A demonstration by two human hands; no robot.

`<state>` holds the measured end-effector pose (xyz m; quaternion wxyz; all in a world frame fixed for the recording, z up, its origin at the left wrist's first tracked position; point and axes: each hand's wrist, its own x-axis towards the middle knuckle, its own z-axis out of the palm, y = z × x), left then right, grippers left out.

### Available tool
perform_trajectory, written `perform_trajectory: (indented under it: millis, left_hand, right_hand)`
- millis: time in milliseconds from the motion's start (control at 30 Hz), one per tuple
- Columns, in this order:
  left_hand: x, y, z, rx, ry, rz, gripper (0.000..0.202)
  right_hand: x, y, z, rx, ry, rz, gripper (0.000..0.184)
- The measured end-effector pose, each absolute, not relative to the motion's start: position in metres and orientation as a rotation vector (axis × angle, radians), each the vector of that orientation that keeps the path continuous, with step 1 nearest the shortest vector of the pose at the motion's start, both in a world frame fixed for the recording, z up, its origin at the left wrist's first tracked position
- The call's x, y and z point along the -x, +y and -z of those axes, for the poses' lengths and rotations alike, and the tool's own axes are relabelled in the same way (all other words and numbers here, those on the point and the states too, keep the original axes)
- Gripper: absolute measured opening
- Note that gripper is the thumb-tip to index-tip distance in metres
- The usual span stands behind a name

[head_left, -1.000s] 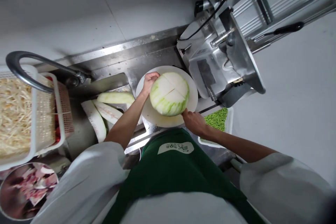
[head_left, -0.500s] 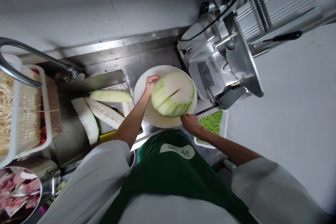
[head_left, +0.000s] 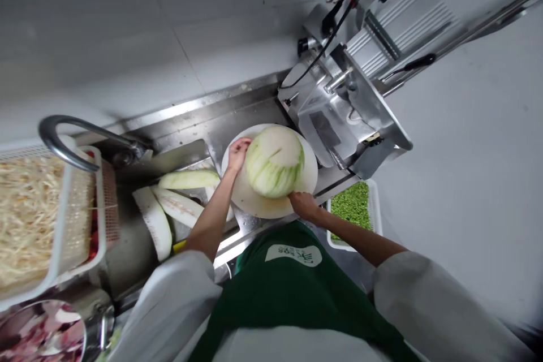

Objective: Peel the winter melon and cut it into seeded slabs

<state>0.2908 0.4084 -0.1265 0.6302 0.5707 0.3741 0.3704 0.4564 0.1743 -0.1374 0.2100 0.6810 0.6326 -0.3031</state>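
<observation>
A large peeled winter melon point(head_left: 274, 172), pale on top with green streaks down its side, rests on a round white cutting board point(head_left: 311, 178). A short dark slit shows in its upper face. My left hand point(head_left: 238, 154) grips the melon's left side with fingers curled against it. At the lower right edge of the melon, my right hand point(head_left: 303, 205) is closed, and whatever it holds is hidden by the hand and the melon. Long pale melon pieces point(head_left: 153, 223) lie in the sink to the left.
To the right of the board stands a metal slicer point(head_left: 339, 119). A basket of chopped greens point(head_left: 352, 206) sits low at the right. On the left are a faucet point(head_left: 70, 121), a basket of bean sprouts point(head_left: 31, 215) and a pot of meat pieces point(head_left: 46, 331).
The melon has turned between my hands; its slit now looks shorter and more of its streaked side faces me. My view has shifted, moving the surroundings in the picture.
</observation>
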Motion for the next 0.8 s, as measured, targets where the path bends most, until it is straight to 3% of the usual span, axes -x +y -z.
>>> perform_trajectory:
  millis: [100,267,667,800]
  left_hand:
    - [-0.284,0.399,0.053,-1.706,0.849,-0.932,0.036]
    - [-0.314,0.345,-0.039,-2.478,0.691,-0.236,0.074]
    - [-0.323,0.341,-0.052,-2.698,0.741,0.127,0.076]
    - [-0.329,0.334,-0.061,-2.732,0.778,0.234,0.076]
  right_hand:
    - [-0.456,0.175,0.135,-1.93,1.805,0.834,0.049]
    - [-0.459,0.167,0.133,-1.975,1.853,0.804,0.048]
    - [-0.566,-0.086,0.117,-2.263,1.8,0.749,0.022]
    - [-0.562,-0.081,0.126,-2.57,1.615,0.572,0.027]
